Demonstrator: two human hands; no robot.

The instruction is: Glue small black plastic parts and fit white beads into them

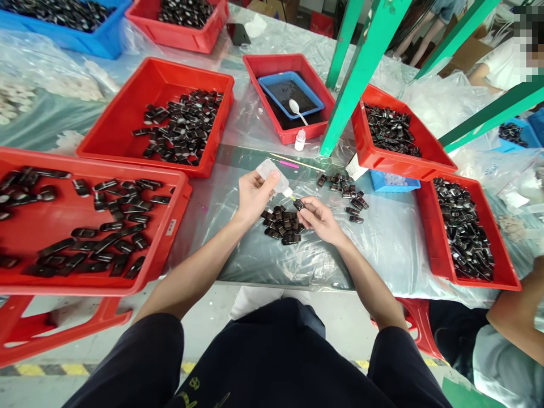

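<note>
My left hand (254, 194) is closed around a clear squeeze bottle (267, 170), tilted with its thin nozzle (290, 194) pointing down to the right. Between the fingers of my right hand (319, 217) is a small glossy black plastic part (299, 204). The nozzle tip is at this part; whether it touches I cannot tell. Just below my hands lies a pile of similar black parts (281, 225) on the plastic-covered table (323, 263). Further right is a looser group of such parts (342, 184).
Red bins of black parts stand left (96, 218), behind left (123, 122) and right (429, 238). A blue tray with a white spoon (296, 107) sits inside another red bin. Nearby are a small white bottle (300, 140), a pink stick (289, 164) and green posts (359, 73). A person's arm (518, 309) is at right.
</note>
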